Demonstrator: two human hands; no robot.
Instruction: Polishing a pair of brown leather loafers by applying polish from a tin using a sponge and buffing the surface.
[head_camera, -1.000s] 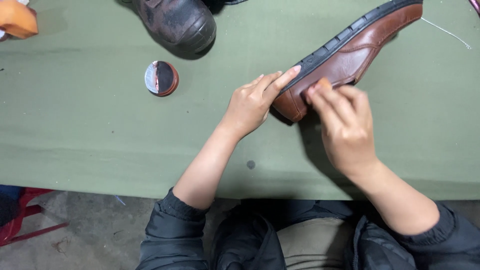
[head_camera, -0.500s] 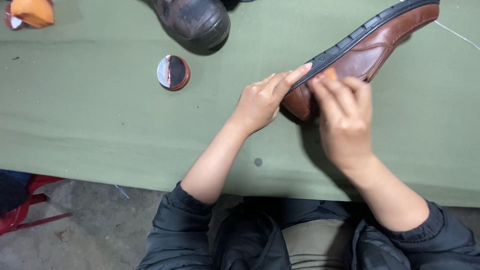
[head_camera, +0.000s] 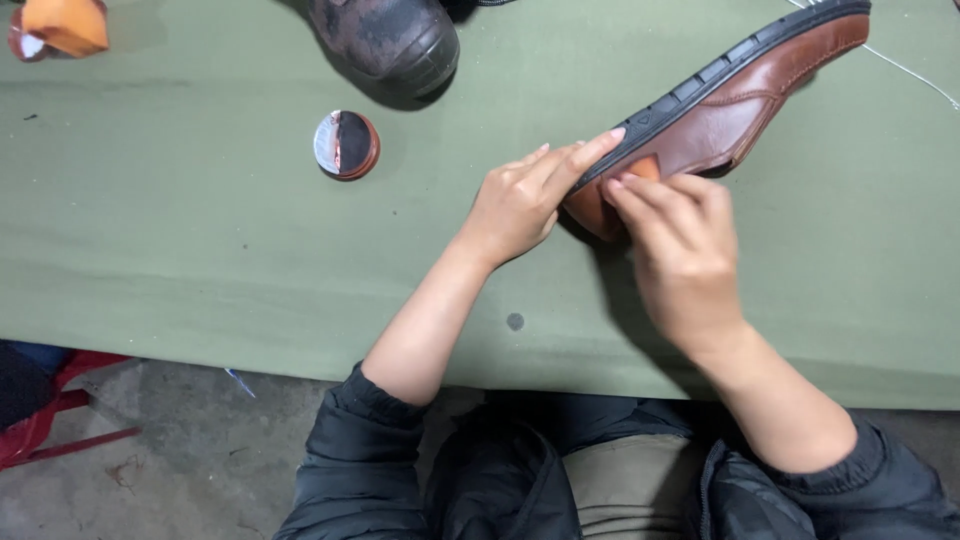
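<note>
A brown leather shoe (head_camera: 725, 105) with a black sole lies on its side on the green table (head_camera: 180, 260), toe toward me. My left hand (head_camera: 520, 200) grips the toe, its index finger stretched along the sole edge. My right hand (head_camera: 685, 250) presses a small orange pad (head_camera: 645, 167) against the shoe's side near the toe; my fingers hide most of the pad.
A round open tin of reddish-brown polish (head_camera: 346, 145) sits left of my hands. A dark scuffed boot (head_camera: 385, 35) stands at the table's far edge. An orange block (head_camera: 65, 25) lies at the far left corner. A red stool (head_camera: 60, 415) stands below the table's near edge.
Both hands stay on the shoe's toe. My right fingers have slid a little along the leather, and the whole view has shifted slightly.
</note>
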